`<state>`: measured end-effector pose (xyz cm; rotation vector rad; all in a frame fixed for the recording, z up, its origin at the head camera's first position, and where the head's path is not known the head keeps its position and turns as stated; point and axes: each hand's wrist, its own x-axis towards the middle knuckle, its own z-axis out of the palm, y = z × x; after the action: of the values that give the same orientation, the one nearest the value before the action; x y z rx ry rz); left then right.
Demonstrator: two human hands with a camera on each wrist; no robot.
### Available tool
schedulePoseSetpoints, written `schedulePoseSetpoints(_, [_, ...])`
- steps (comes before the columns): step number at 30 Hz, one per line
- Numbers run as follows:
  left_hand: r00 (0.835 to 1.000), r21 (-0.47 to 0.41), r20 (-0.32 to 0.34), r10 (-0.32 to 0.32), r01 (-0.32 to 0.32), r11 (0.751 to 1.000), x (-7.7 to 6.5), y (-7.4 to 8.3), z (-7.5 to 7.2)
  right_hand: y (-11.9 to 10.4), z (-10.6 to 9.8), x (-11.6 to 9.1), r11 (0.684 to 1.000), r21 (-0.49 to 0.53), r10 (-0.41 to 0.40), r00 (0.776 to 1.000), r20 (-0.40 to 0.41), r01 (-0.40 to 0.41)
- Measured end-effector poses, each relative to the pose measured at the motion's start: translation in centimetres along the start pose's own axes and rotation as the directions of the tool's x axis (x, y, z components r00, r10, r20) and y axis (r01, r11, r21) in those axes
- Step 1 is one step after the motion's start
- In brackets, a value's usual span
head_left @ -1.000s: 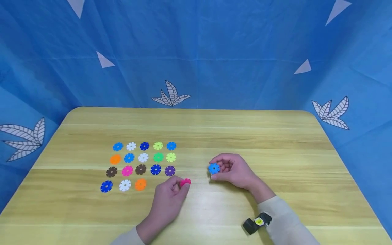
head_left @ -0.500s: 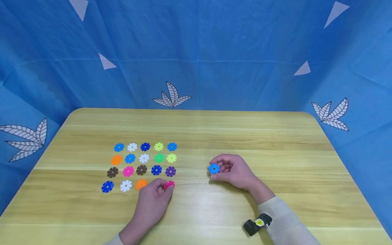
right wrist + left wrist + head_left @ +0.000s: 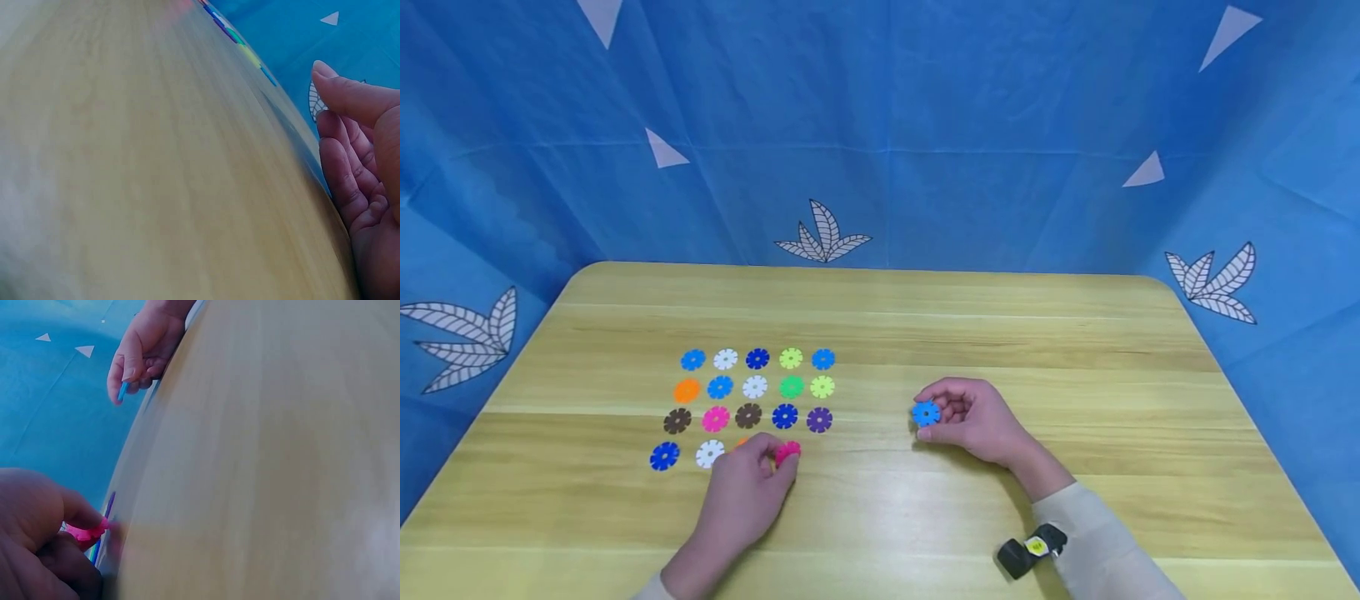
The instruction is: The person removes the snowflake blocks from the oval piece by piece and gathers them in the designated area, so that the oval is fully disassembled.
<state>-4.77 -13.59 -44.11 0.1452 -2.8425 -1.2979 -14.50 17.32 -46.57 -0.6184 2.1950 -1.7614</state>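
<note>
My left hand pinches a pink notched disc between thumb and fingers, low over the table at the front row of discs. The same pink disc shows between the fingertips in the left wrist view. That hand mostly covers an orange disc, and a white disc lies beside its knuckles. Off to the right, my right hand holds a light blue notched disc upright by its edge between thumb and forefinger. In the right wrist view the thumb and curled fingers show, but the disc is hidden.
Several coloured discs lie in rows on the wooden table, among them a purple disc and a dark blue disc. A black strapped device sits at the right sleeve. A blue patterned cloth hangs behind the table.
My left hand has moved left with the pink disc, from right of the rows to the front row, now covering most of the orange disc. My right hand has stayed in place with the light blue disc.
</note>
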Motion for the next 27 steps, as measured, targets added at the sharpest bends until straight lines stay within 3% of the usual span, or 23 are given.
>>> schedulePoseSetpoints(10, [0.997, 0.092, -0.049, 0.054, -0.049, 0.995, 0.03, -0.55, -0.42, -0.14, -0.02, 0.0, 1.0, 0.002, 0.006, 1.0, 0.004, -0.006])
schedulePoseSetpoints(20, [0.995, 0.129, -0.019, 0.101, -0.097, 0.987, 0.01, -0.51, -0.56, -0.22, 0.0, 0.02, 1.0, 0.004, 0.003, 1.0, 0.008, -0.003])
schedulePoseSetpoints(27, [0.993, 0.131, -0.037, 0.112, -0.106, 0.986, 0.12, -0.78, -0.7, -0.19, 0.0, 0.02, 1.0, 0.007, 0.005, 1.0, 0.009, -0.005])
